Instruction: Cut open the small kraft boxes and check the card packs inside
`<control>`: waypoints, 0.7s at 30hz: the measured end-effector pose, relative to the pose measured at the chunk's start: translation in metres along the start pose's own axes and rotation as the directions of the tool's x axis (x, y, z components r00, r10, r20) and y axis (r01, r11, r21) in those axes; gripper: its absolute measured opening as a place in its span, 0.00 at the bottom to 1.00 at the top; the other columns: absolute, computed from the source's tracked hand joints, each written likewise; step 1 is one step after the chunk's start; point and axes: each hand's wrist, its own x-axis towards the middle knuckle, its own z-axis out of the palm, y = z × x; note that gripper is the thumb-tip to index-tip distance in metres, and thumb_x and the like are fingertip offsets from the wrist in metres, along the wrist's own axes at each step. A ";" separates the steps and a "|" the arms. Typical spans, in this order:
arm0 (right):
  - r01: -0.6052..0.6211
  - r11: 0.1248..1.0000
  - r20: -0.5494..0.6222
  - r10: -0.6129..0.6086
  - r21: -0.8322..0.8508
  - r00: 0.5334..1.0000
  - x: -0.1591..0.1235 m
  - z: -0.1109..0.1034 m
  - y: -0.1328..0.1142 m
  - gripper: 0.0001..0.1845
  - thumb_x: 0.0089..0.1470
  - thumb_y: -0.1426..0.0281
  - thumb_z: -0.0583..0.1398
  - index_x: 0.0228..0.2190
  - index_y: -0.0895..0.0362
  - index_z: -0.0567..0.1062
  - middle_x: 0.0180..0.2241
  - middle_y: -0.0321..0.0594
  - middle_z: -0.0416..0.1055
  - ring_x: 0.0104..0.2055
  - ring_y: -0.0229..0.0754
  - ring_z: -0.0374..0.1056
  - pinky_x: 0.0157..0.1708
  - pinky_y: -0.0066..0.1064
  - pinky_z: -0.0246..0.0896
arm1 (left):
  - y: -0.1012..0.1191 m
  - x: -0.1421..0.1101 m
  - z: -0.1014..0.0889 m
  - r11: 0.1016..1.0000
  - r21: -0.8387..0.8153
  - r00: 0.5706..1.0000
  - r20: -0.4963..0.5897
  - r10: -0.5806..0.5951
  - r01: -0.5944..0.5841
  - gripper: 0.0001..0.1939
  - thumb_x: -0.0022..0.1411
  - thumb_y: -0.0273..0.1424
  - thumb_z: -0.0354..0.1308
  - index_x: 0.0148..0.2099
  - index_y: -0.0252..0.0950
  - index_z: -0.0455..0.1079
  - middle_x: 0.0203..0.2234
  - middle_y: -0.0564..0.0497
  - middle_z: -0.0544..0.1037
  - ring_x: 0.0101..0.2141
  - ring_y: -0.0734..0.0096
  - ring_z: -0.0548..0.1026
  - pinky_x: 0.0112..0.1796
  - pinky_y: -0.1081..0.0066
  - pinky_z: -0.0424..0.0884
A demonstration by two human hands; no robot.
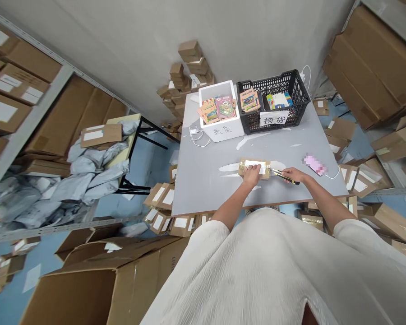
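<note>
A small flat cardboard parcel with a white label lies on the grey table. My left hand rests on its near edge with fingers pressed down on it. My right hand is closed round a yellow and black utility knife, whose tip touches the parcel's right end.
A white foam box and a black plastic crate, both with small packages, stand at the table's far side. A blurred pink item with a white cable lies at the right. Cardboard boxes crowd the floor, shelves and corner; grey mailer bags pile at left.
</note>
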 end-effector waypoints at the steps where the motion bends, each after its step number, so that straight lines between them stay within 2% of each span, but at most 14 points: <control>1: 0.007 1.000 -0.003 -0.007 -0.008 1.000 -0.001 -0.001 -0.001 0.29 0.60 0.39 0.63 0.35 0.54 0.78 0.33 0.42 0.81 0.34 0.42 0.76 0.34 0.30 0.70 | 0.001 -0.001 0.001 1.000 -0.008 1.000 -0.006 -0.005 0.005 0.26 0.68 0.27 0.67 0.63 0.44 0.63 0.59 0.42 0.78 0.62 0.46 0.69 0.58 0.50 0.61; 7: -0.017 0.999 0.009 0.017 -0.034 1.000 -0.008 -0.005 -0.005 0.30 0.59 0.38 0.63 0.36 0.54 0.78 0.35 0.43 0.82 0.33 0.43 0.76 0.30 0.30 0.68 | 0.003 -0.004 0.005 0.999 -0.029 0.999 -0.031 -0.017 0.017 0.25 0.68 0.27 0.66 0.63 0.45 0.64 0.58 0.43 0.79 0.61 0.46 0.69 0.58 0.49 0.61; 12: -0.018 1.000 0.032 0.018 -0.023 0.999 -0.012 0.002 0.002 0.30 0.58 0.38 0.64 0.36 0.53 0.78 0.33 0.42 0.81 0.34 0.43 0.76 0.32 0.30 0.68 | 0.003 -0.001 0.005 0.999 -0.034 0.999 -0.029 -0.036 0.035 0.24 0.69 0.29 0.66 0.63 0.45 0.64 0.57 0.44 0.78 0.60 0.47 0.69 0.58 0.51 0.61; 17: -0.011 1.000 -0.147 0.014 0.018 0.989 -0.013 0.005 0.007 0.30 0.60 0.38 0.61 0.36 0.53 0.74 0.33 0.40 0.81 0.32 0.42 0.74 0.32 0.30 0.66 | 0.000 0.000 0.003 0.999 -0.041 0.999 -0.034 -0.006 0.005 0.25 0.69 0.36 0.68 0.63 0.42 0.66 0.63 0.39 0.72 0.62 0.46 0.68 0.61 0.51 0.60; 19: -0.013 1.000 -0.211 0.014 0.008 0.977 -0.014 0.002 0.003 0.29 0.62 0.39 0.60 0.37 0.53 0.75 0.33 0.40 0.81 0.33 0.43 0.74 0.33 0.30 0.66 | -0.002 0.001 0.003 0.998 -0.061 0.998 -0.068 0.016 -0.021 0.23 0.72 0.39 0.64 0.65 0.42 0.66 0.65 0.39 0.71 0.64 0.46 0.67 0.62 0.51 0.59; 21: -0.010 1.000 -0.255 0.007 -0.010 0.967 -0.017 -0.001 -0.003 0.27 0.65 0.42 0.58 0.38 0.53 0.76 0.35 0.40 0.82 0.34 0.44 0.74 0.35 0.32 0.68 | -0.005 0.003 0.002 0.996 -0.087 0.992 -0.121 0.025 -0.035 0.21 0.78 0.37 0.55 0.68 0.41 0.64 0.65 0.39 0.71 0.65 0.49 0.67 0.63 0.52 0.60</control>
